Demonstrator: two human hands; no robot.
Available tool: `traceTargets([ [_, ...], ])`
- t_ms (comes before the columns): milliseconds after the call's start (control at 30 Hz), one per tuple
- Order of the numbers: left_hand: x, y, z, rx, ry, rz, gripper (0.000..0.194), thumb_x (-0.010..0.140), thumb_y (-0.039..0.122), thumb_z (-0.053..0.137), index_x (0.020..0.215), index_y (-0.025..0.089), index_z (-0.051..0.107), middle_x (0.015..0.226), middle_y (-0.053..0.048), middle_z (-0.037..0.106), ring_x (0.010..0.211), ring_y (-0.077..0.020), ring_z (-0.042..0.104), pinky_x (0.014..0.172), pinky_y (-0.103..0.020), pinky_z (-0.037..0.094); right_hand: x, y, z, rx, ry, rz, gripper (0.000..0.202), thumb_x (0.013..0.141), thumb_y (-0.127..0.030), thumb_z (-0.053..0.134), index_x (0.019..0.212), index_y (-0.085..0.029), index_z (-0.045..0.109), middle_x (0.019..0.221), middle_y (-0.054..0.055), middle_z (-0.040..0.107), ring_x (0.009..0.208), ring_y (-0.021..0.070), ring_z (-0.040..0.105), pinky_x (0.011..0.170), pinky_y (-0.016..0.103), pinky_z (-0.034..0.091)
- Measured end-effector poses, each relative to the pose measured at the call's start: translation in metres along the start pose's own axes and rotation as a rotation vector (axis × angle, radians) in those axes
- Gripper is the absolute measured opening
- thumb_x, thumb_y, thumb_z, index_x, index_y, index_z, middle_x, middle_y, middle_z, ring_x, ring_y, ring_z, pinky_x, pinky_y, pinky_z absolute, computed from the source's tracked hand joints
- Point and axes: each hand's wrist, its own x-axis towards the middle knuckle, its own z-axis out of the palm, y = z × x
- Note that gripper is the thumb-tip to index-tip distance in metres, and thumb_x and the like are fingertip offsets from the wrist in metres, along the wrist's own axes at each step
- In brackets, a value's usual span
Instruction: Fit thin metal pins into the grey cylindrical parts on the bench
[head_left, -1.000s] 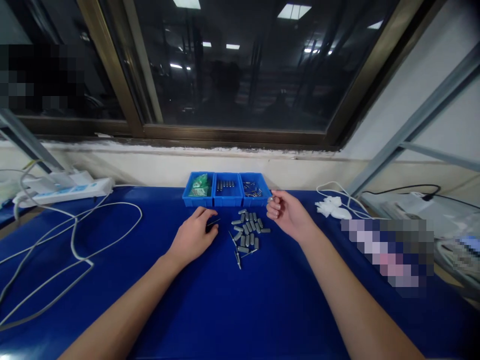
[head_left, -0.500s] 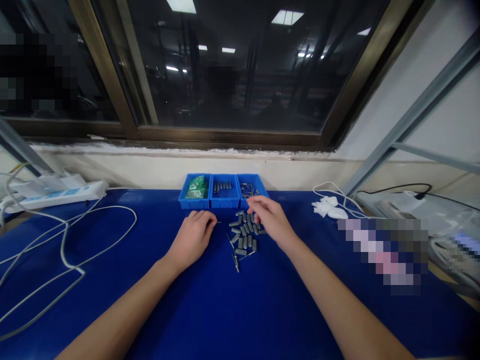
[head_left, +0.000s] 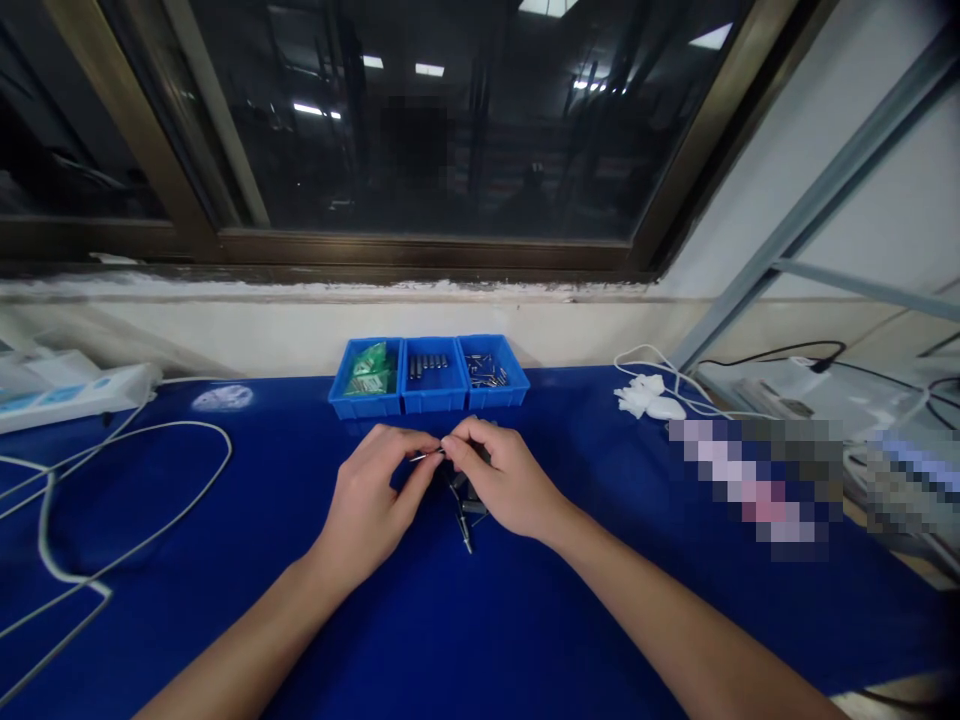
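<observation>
Technician: What is the state of each hand?

Inspector: The left hand (head_left: 371,495) pinches a thin metal pin (head_left: 424,457) between thumb and fingers, above the counter (head_left: 487,640). The right hand (head_left: 510,485) has its thumb and forefinger at the pin's right end. Whether it grips that end or a separate small part cannot be told; the fingers hide it.

Technician: Where are the surrounding parts?

Inspector: Grey cylinders (head_left: 472,507) lie partly hidden behind the right hand. A loose pin-like piece (head_left: 465,535) lies nearest the wearer. The right blue tray (head_left: 495,397), beyond the hands, contains small metal pieces.

Technician: Which faults are possible?

Inspector: A drop is the main risk, since only fingertips bear on so slender a pin. Uneven pressure between the hands could tilt it. A low right palm could knock the cylinders, and a dropped pin could be lost among them.
</observation>
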Motion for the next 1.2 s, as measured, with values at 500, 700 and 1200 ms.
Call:
traceTargets([
  [500,0.0,0.003,-0.006,0.026,-0.035,-0.014,0.013,0.104,0.027,0.057,0.112,0.027,0.067,0.107,-0.005,0.071,0.095,-0.0211,0.069,0.082,-0.036,0.061,0.011,0.006,-0.011,0.377,0.2,0.136,0.012,0.088,-0.036,0.072,0.093,-0.025,0.071,0.084,0.001,0.067,0.075,0.0158,0.059,0.073,0.034,0.046],
  [700,-0.004,0.005,-0.001,-0.033,-0.093,-0.036,0.014,0.105,0.026,0.055,0.111,0.026,0.067,0.103,-0.006,0.072,0.092,-0.0205,0.07,0.079,-0.035,0.061,0.017,0.017,-0.02,0.604,0.269,0.298,0.039,0.084,-0.054,0.076,0.072,-0.022,0.059,0.064,-0.003,0.054,0.058,0.0115,0.046,0.058,0.029,0.033],
  [1200,-0.009,0.004,0.006,-0.033,-0.374,-0.05,0.019,0.105,0.025,0.05,0.104,0.025,0.069,0.095,-0.003,0.07,0.085,-0.0203,0.067,0.076,-0.036,0.053,0.027,0.023,-0.036,0.724,0.461,0.497,0.044,0.071,-0.057,0.081,0.092,-0.022,0.064,0.066,-0.002,0.061,0.049,0.0113,0.048,0.052,0.028,0.03],
])
